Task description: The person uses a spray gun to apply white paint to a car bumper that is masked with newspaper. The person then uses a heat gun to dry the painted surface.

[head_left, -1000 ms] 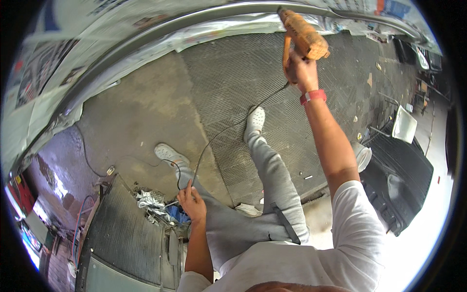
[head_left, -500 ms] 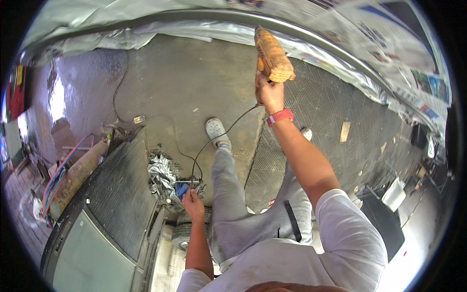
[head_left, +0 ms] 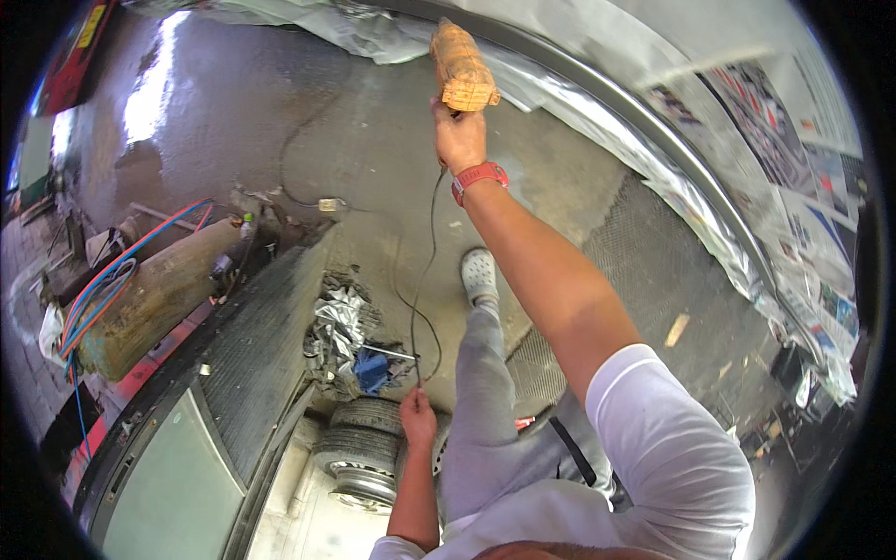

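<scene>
My right hand (head_left: pixel 459 140), with a red watch (head_left: pixel 479 180) on the wrist, is wrapped round the handle of a worn orange corded power drill (head_left: pixel 464 70). Its tapered front points away from me, close to the silver panel edge (head_left: pixel 597 75). From the handle a dark cord (head_left: pixel 432 233) hangs down and loops near my left hand (head_left: pixel 418 407). The left fingers are pinched together on the cord, low and near my leg. Whatever else may lie inside that pinch is too small to see.
Newspaper and sheeting (head_left: pixel 747 121) cover the far right side. A cord connector (head_left: pixel 330 204) lies on the floor. At left are a rusty cylinder (head_left: pixel 159 289) with hoses, a dark panel with glass (head_left: pixel 177 467), crumpled foil (head_left: pixel 341 317), a blue cloth (head_left: pixel 372 370) and stacked tyres (head_left: pixel 359 439).
My view has swung right-to-left with my body, and my right hand has carried the drill leftward along the silver edge. My left hand still pinches the cord.
</scene>
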Demonstrator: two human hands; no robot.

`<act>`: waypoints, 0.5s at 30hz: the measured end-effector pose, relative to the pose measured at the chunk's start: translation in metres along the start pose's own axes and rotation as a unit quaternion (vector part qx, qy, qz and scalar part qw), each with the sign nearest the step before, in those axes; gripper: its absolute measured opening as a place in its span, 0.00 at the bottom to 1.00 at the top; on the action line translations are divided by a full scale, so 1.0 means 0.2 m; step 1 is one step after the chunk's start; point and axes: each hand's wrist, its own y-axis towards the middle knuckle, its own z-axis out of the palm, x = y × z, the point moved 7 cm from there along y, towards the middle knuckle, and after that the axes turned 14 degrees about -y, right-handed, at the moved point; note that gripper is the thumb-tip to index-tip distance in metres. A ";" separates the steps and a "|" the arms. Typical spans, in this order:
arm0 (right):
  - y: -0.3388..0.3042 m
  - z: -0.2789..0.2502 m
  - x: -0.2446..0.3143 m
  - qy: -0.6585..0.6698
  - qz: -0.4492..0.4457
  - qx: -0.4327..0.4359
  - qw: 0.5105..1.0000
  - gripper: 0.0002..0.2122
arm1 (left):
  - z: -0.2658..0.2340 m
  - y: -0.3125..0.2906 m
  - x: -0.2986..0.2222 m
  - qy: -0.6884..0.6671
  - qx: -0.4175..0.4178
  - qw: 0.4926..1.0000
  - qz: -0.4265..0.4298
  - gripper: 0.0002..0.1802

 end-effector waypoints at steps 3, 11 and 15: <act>0.05 0.23 0.13 0.090 0.022 0.027 0.995 0.18 | 0.00 -0.01 0.01 0.009 0.007 1.000 -0.005 0.20; 0.10 0.17 0.17 0.269 0.135 0.160 0.940 0.15 | 0.00 -0.03 -0.18 0.046 -0.002 0.996 0.074 0.19; 0.03 -0.16 -0.03 0.260 0.153 0.110 0.947 0.16 | -0.01 -0.05 -0.18 0.064 0.005 0.995 0.079 0.20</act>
